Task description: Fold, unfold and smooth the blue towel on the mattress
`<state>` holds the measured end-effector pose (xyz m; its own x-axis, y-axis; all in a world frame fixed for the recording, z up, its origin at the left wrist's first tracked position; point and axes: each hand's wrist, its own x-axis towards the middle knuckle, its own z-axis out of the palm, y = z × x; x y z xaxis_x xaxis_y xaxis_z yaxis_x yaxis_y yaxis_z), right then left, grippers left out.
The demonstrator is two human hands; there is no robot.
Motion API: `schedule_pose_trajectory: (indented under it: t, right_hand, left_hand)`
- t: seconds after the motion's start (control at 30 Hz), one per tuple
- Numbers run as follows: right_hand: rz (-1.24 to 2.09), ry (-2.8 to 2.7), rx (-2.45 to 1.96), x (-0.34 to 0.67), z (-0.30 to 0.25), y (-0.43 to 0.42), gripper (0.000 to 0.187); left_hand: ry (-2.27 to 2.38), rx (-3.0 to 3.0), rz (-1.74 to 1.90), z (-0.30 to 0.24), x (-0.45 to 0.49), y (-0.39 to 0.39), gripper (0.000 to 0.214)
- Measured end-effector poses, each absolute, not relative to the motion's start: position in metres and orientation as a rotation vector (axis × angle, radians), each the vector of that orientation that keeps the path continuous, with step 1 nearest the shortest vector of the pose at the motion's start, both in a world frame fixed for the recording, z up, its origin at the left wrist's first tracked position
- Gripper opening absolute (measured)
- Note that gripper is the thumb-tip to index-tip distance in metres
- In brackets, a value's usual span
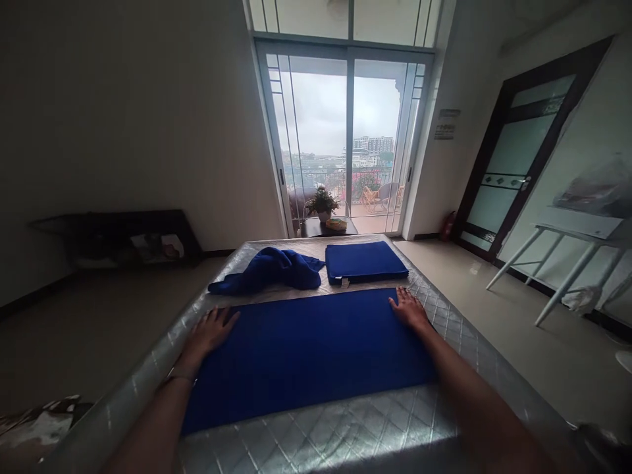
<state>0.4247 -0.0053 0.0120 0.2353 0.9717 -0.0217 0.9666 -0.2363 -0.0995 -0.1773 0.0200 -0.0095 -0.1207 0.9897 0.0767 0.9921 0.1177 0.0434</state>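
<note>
We flatten a spread blue towel [306, 355] on the mattress [345, 434].
Arms outstretched, our left hand [210, 329] and right hand [409, 308] lie open, palms down, on the plush rectangle's two ends, gripping nothing. It covers the glossy quilted mattress; beyond it lie a crumpled towel [269, 270] and a squarely folded towel [363, 261].

Blue towel [306, 355] far corner hidden under right hand [409, 308]; wall notice [447, 124] text too small; shelf [118, 237] contents unclear.

Quilted mattress [355, 434] — three blue towels [306, 355]
</note>
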Motion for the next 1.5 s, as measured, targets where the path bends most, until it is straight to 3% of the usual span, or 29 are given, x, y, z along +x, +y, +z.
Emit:
schedule_pose_trajectory:
  t: [0.17, 0.3, 0.43, 0.6, 0.83, 1.1, 1.3, 1.5]
  right_hand:
    - [0.004, -1.903, -2.535, 0.400, 0.044, -0.004, 0.067]
    - [-0.063, -2.085, -2.346, 0.336, 0.063, 0.000, 0.061]
    - [-0.001, -2.329, -2.013, 0.249, 0.050, -0.009, 0.057]
    - [0.242, -2.375, -1.732, 0.196, 0.025, -0.011, 0.066]
    - [0.305, -2.326, -1.947, 0.275, 0.020, 0.009, 0.069]
    - [0.162, -2.049, -2.359, 0.412, 0.014, 0.013, 0.072]
    - [0.107, -1.950, -2.413, 0.427, 0.010, 0.011, 0.070]
    - [0.096, -1.924, -2.395, 0.423, 0.006, 0.012, 0.070]
  left_hand:
    - [-2.428, -2.017, -0.182, -0.006, -0.163, 0.014, 0.077]
    - [-2.436, -1.987, -0.199, -0.004, -0.160, 0.014, 0.078]
    - [-2.430, -1.990, -0.251, -0.008, -0.163, 0.015, 0.079]
    - [-2.378, -1.990, -0.266, -0.013, -0.166, 0.017, 0.076]
    - [-2.387, -1.987, -0.229, -0.013, -0.167, 0.017, 0.074]
    - [-2.392, -1.997, -0.199, -0.007, -0.166, 0.015, 0.071]
    - [-2.365, -1.975, -0.195, 0.002, -0.158, 0.008, 0.067]
    - [-1.959, -1.969, -0.437, 0.013, -0.144, -0.004, 0.061]
